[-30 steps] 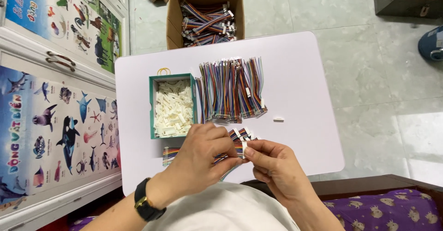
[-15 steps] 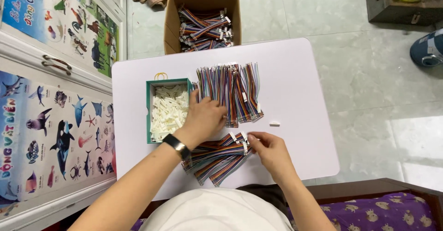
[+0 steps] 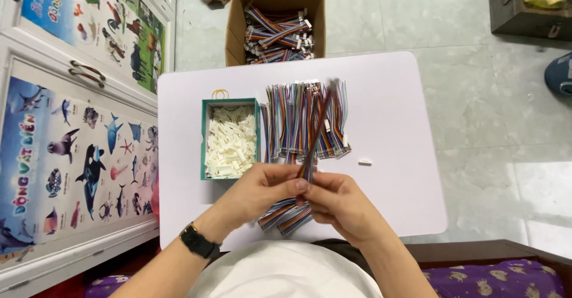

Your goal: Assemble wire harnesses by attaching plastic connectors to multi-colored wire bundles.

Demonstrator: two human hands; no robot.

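Pale floor tiles surround one white table, over whose near edge the left hand and right hand meet, both pinching the lower end of one multicoloured ribbon cable that rises tilted above the tabletop. Just beneath the hands lies a small bunch of similar cables, beyond them a larger spread of cables, with one green box of white connectors just beside it on the left and one loose white connector to the right. Past the table's far edge stands one cardboard box holding more cable bundles.
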